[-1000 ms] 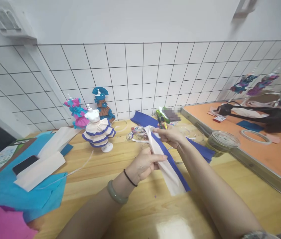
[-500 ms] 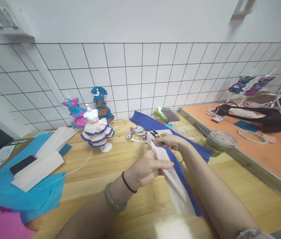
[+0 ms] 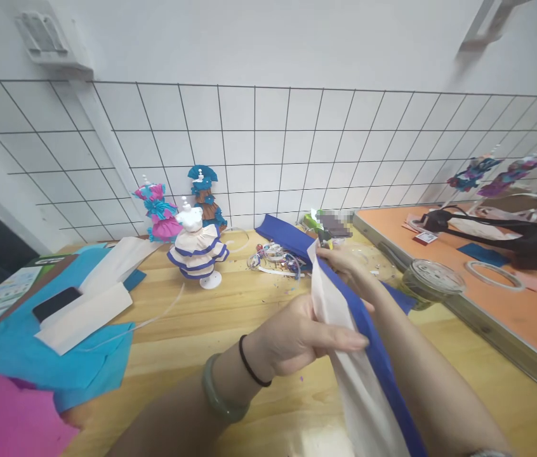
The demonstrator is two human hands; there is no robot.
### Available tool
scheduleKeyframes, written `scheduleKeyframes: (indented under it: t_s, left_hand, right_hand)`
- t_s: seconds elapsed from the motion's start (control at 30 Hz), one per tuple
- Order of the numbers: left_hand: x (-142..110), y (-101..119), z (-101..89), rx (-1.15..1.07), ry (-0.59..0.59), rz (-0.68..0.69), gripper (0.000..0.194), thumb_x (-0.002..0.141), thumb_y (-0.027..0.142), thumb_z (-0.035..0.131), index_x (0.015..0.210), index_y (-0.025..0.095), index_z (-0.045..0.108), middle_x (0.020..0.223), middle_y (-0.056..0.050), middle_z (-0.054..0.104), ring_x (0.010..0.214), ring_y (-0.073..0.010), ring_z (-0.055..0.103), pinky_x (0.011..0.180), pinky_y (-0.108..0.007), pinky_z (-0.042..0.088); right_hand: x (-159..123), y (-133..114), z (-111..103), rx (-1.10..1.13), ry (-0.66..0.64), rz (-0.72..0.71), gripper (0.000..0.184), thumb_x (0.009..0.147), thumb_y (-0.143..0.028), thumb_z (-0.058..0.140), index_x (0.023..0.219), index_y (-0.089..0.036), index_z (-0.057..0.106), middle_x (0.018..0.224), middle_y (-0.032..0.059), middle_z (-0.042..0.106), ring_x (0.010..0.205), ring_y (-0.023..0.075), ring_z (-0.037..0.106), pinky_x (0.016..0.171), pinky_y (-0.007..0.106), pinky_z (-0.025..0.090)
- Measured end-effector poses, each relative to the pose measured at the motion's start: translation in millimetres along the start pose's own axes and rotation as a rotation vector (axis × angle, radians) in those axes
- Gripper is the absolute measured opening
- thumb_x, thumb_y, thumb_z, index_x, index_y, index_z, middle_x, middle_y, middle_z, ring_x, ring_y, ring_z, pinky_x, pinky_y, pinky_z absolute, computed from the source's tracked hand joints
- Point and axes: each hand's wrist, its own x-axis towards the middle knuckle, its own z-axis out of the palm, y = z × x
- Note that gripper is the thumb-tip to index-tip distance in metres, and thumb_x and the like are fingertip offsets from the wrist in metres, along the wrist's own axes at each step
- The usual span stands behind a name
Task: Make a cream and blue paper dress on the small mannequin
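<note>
In the head view, the printed sheet point(image 3: 6, 301) at the bench's point(image 3: 168, 343) left edge carries writing too small to read, as does the red-and-white packet point(image 3: 425, 237) on the orange surface point(image 3: 392, 223) beyond the right edge. The left hand point(image 3: 301, 339) grasps a smooth cream strip point(image 3: 358, 381) bordered in blue, thumb pressed flat; the strip slants above the bench's middle. The right hand point(image 3: 342, 263) grips a black-and-yellow tool point(image 3: 325, 238) at the strip's upper end; whether it also pinches the paper, I cannot tell. Near the back edge stands a white dress-form figurine point(image 3: 197, 251) in ruffled, blue-trimmed cream tiers.
</note>
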Motion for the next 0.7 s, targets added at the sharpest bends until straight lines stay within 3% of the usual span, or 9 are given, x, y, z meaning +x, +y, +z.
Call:
scheduleKeyframes:
  t_s: [0.13, 0.27, 0.37, 0.43, 0.57, 0.7]
  left_hand:
    - [-4.4, -9.1, 12.1, 0.038, 0.001, -0.013, 0.035, 0.054, 0.013, 0.078, 0.087, 0.015, 0.068, 0.074, -0.001, 0.065, 0.067, -0.0106, 0.058, 0.069, -0.025, 0.046]
    - [-9.6, -11.8, 18.4, 0.086, 0.03, 0.069, 0.032, 0.058, 0.014, 0.077, 0.089, 0.017, 0.068, 0.076, 0.0, 0.065, 0.068, -0.0104, 0.058, 0.072, -0.026, 0.046]
    - [-9.7, -10.4, 18.0, 0.09, 0.08, 0.168, 0.033, 0.06, 0.014, 0.076, 0.091, 0.017, 0.067, 0.077, 0.0, 0.065, 0.068, -0.0096, 0.057, 0.074, -0.025, 0.046]
    - [-7.7, -9.8, 17.1, 0.044, 0.14, 0.236, 0.034, 0.057, 0.015, 0.078, 0.089, 0.016, 0.067, 0.078, 0.0, 0.064, 0.07, -0.0103, 0.057, 0.076, -0.026, 0.046]
    - [-4.8, -11.2, 17.6, -0.061, 0.18, 0.243, 0.04, 0.049, 0.018, 0.082, 0.085, 0.015, 0.067, 0.078, -0.001, 0.064, 0.073, -0.0123, 0.059, 0.08, -0.029, 0.045]
    - [-9.0, -16.6, 21.6, -0.083, 0.088, 0.162, 0.038, 0.05, 0.018, 0.081, 0.086, 0.015, 0.067, 0.079, -0.002, 0.066, 0.079, -0.0156, 0.062, 0.083, -0.031, 0.047]
  right_hand:
    - [5.3, -28.9, 4.5, 0.003, 0.03, -0.139, 0.017, 0.071, -0.03, 0.061, 0.083, -0.019, 0.055, 0.05, -0.0051, 0.048, 0.039, 0.0082, 0.039, 0.038, 0.02, 0.032]
    - [23.1, -63.7, 36.5, -0.02, -0.011, -0.289, 0.028, 0.07, -0.023, 0.062, 0.097, -0.02, 0.057, 0.063, -0.0041, 0.054, 0.047, 0.0068, 0.044, 0.045, 0.018, 0.035]
    - [40.3, -76.6, 64.8, -0.111, -0.155, -0.426, 0.038, 0.069, -0.019, 0.063, 0.107, -0.021, 0.057, 0.075, -0.0029, 0.059, 0.054, 0.0071, 0.048, 0.052, 0.018, 0.039]
    - [50.6, -75.4, 74.9, -0.13, -0.274, -0.363, 0.039, 0.069, -0.019, 0.063, 0.108, -0.021, 0.058, 0.068, -0.0042, 0.057, 0.048, 0.0057, 0.044, 0.047, 0.017, 0.036]
    - [60.1, -57.0, 63.0, -0.106, -0.373, -0.205, 0.038, 0.071, -0.025, 0.064, 0.107, -0.016, 0.058, 0.057, -0.0056, 0.05, 0.038, 0.0034, 0.031, 0.036, 0.016, 0.022]
    - [51.4, -29.5, 30.4, -0.077, -0.364, -0.134, 0.048, 0.072, -0.026, 0.065, 0.115, -0.015, 0.05, 0.068, -0.0004, 0.06, 0.038, 0.003, 0.029, 0.034, 0.017, 0.023]
